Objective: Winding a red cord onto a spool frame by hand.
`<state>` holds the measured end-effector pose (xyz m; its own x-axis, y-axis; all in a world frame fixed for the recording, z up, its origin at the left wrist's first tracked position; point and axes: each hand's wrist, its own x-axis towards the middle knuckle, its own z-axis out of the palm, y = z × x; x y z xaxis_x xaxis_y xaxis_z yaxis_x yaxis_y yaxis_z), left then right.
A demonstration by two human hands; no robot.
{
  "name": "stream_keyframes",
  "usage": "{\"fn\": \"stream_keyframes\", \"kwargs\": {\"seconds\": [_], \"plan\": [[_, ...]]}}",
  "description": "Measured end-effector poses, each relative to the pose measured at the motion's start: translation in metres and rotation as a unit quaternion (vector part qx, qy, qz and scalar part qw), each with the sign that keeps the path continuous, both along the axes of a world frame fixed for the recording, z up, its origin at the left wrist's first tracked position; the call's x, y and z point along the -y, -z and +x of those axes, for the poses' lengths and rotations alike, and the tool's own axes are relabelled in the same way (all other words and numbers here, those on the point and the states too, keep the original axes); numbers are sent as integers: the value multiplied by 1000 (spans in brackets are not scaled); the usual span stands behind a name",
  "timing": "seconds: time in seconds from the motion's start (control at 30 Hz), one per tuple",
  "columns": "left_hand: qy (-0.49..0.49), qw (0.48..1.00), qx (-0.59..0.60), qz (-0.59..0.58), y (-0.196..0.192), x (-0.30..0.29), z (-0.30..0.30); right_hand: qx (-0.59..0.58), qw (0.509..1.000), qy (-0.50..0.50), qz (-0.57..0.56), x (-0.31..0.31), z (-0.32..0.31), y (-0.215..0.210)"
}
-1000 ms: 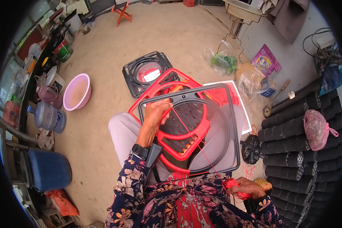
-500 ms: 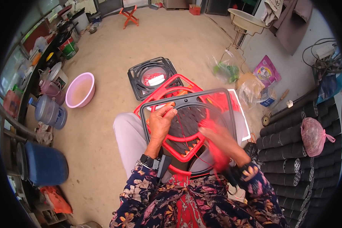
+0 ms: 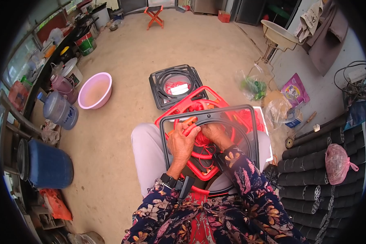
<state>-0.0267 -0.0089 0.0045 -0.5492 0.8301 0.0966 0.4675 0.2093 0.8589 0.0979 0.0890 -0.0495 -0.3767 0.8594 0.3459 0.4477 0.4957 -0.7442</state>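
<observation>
Your left hand (image 3: 184,140) and right hand (image 3: 215,134) are both closed on red cord (image 3: 201,142) inside the black square frame (image 3: 254,134) — mid-lacing, I'd judge. Next likely needs steady tension — no slack.

Frame (image 3: 209,122) on lap; stacked frames (image 3: 175,85) beyond; basin (image 3: 94,90) left.

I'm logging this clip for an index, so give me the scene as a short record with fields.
setting: dirt yard, person seated, view down onto the lap
left hand: gripping the red ring inside the black frame
right hand: fingers in the red cord at the frame's middle
under frame: red frame stacked on the lap
ahead on ground: second black frame
left side: pink basin, water jug, blue barrel
right side: black tubes, pink bag
</observation>
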Motion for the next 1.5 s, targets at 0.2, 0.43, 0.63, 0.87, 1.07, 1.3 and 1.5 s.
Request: {"fn": "stream_keyframes", "kwargs": {"seconds": [0.2,0.43,0.63,0.87,1.07,1.3,1.5], "plan": [[-14,1000,-3,8,7,0,1,4,987,62,-151,14,15,32],[-19,1000,9,0,4,-2,0,-115,943,0,-311,-5,9,1],[-8,997,73,-32,-2,-1,-2,-53,945,-58,-317,-13,5,-23],[-8,997,72,-11,5,-3,2,-191,917,-131,-325,-25,13,-5],[43,992,116,15,12,-9,9,-250,895,-182,-323,-31,15,10],[93,968,220,75,12,-9,9,-235,911,-200,-274,-27,5,25],[74,975,205,46,17,-10,4,-53,992,-36,-105,30,21,-12]]}}
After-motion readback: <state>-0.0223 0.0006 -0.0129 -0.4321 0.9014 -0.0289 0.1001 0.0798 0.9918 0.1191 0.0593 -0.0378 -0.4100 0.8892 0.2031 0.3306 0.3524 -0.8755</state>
